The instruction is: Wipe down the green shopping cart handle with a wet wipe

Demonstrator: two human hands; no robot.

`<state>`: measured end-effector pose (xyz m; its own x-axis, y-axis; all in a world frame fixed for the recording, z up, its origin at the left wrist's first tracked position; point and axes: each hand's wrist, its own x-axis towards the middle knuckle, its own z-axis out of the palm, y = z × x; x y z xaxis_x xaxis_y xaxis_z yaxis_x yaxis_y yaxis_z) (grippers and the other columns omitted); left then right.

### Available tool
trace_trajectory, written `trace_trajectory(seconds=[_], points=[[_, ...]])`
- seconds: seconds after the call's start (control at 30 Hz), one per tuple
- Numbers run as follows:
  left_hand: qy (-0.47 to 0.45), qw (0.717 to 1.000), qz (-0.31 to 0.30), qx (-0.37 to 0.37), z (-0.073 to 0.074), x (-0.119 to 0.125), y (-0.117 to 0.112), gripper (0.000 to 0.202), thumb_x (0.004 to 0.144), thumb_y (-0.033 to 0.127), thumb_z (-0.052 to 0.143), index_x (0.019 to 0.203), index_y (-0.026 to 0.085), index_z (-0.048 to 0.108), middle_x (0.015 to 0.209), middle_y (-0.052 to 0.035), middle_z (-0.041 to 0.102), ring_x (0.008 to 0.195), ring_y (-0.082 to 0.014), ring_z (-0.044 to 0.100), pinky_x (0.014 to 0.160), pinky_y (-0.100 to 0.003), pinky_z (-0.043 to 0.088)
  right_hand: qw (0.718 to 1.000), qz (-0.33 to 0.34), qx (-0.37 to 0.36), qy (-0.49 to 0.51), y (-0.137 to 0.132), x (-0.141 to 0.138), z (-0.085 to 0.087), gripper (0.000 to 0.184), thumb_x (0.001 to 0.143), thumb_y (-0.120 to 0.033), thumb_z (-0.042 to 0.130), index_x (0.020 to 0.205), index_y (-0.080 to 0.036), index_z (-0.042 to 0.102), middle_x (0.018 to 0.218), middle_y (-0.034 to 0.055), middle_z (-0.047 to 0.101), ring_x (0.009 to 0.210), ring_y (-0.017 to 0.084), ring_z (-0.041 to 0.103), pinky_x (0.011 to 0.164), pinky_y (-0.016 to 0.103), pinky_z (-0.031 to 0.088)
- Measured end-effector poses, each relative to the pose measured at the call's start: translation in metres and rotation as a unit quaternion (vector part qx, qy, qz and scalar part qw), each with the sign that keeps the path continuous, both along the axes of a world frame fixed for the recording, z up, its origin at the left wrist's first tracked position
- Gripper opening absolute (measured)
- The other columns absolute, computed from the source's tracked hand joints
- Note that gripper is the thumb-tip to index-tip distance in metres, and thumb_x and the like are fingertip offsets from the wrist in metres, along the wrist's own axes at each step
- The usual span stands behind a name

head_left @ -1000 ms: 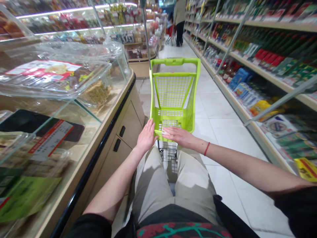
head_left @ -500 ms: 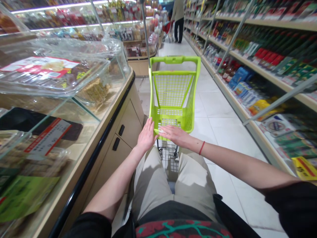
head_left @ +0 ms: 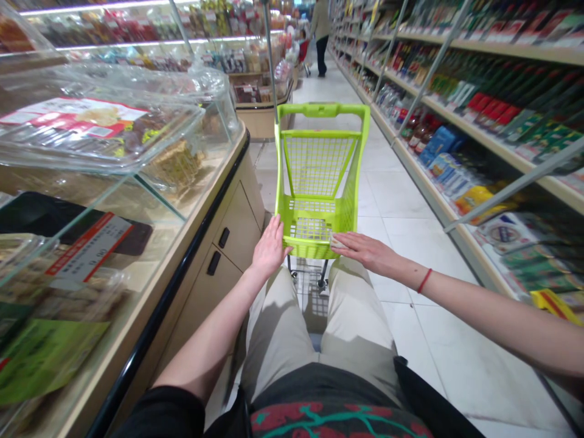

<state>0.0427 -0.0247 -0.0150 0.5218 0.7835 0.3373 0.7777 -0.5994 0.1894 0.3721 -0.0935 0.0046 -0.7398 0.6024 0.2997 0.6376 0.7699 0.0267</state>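
A small lime-green shopping cart (head_left: 319,164) stands in the aisle straight ahead, its basket empty. My left hand (head_left: 269,248) rests flat on the near left corner of the cart's rim, fingers stretched out. My right hand (head_left: 362,248) lies at the near right corner of the rim, fingers extended and touching the edge. A red band circles my right wrist. Neither hand holds anything.
A glass-topped display counter (head_left: 137,201) with packed foods runs along the left, with cabinet doors below. Stocked shelves (head_left: 479,121) line the right side. White tiled floor (head_left: 401,201) runs ahead. A person (head_left: 322,33) with a red cart stands far down the aisle.
My right hand slid from the middle of the cart's near rim to its right corner. My left hand stayed on the left corner. The far person moved farther away.
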Motion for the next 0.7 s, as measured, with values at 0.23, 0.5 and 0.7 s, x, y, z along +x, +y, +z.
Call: trace_trajectory(seconds=[0.23, 0.5, 0.7], points=[[-0.016, 1.000, 0.012, 0.003, -0.002, 0.005, -0.003, 0.080, 0.086, 0.030, 0.065, 0.150, 0.006, 0.024, 0.160, -0.0249, 0.024, 0.152, -0.0317, 0.015, 0.121, -0.049, 0.029, 0.999, 0.022, 0.005, 0.025, 0.030, -0.071, -0.004, 0.042, 0.099, -0.015, 0.045, 0.139, -0.025, 0.055, 0.148, 0.0123, 0.051, 0.139, 0.021, 0.045, 0.110, 0.046, 0.046], [-0.014, 1.000, 0.007, 0.013, -0.006, -0.001, 0.000, 0.074, 0.088, 0.028, 0.058, 0.151, 0.008, 0.023, 0.161, -0.0234, 0.024, 0.152, -0.0309, 0.016, 0.120, -0.052, 0.030, 0.997, 0.036, -0.002, 0.067, 0.048, -0.123, -0.006, 0.036, 0.099, -0.015, 0.046, 0.131, -0.017, 0.061, 0.145, 0.0195, 0.052, 0.137, 0.025, 0.047, 0.109, 0.048, 0.045], [-0.008, 1.000, 0.009, 0.005, 0.000, -0.001, -0.002, 0.079, 0.087, 0.036, 0.063, 0.150, 0.006, 0.026, 0.160, -0.0246, 0.026, 0.151, -0.0327, 0.017, 0.121, -0.050, 0.029, 0.999, 0.013, -0.017, 0.031, 0.014, -0.040, -0.001, 0.046, 0.098, -0.012, 0.044, 0.142, -0.027, 0.052, 0.152, 0.0091, 0.046, 0.141, 0.020, 0.041, 0.112, 0.043, 0.044]])
